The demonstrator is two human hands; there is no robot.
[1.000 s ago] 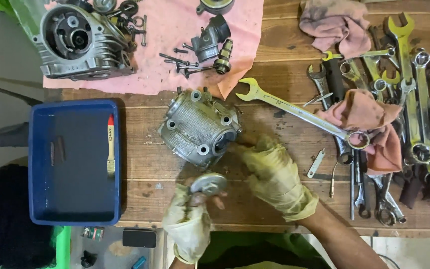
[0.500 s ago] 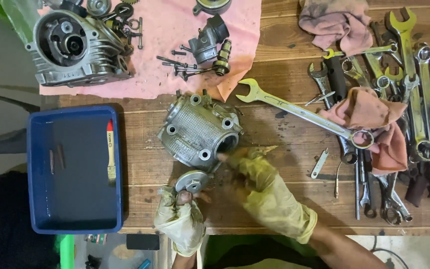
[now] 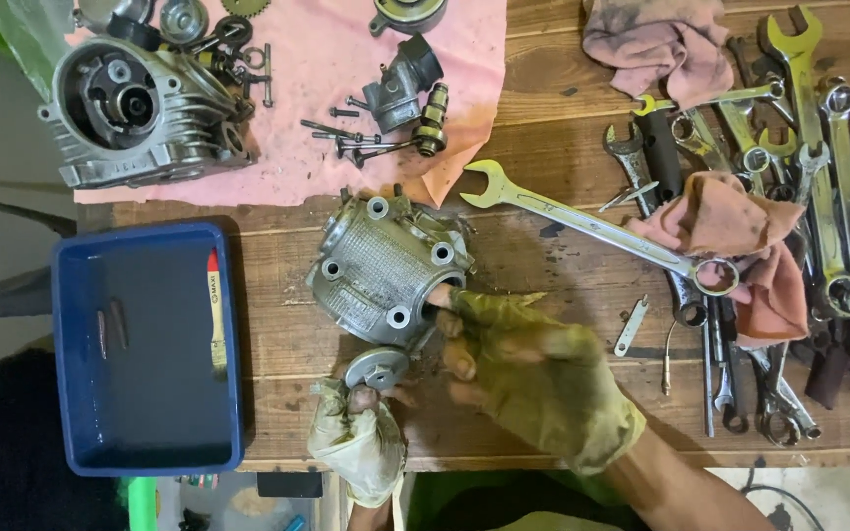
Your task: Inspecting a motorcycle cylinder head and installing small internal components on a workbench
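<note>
Now left hand gripping round metal disc, right hand touching engine cover

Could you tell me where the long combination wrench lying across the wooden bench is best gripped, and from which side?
Grip the long combination wrench mid-shaft, from above. The shaft lies flat and bare there; its ring end rests on the pink rag among other wrenches, while the open end sits near the pink cloth.

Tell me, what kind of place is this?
Probably a mechanic's workbench. Wrenches lie in a heap, engine parts sit on a pink cloth, and gloved hands work on a metal engine piece.
</note>
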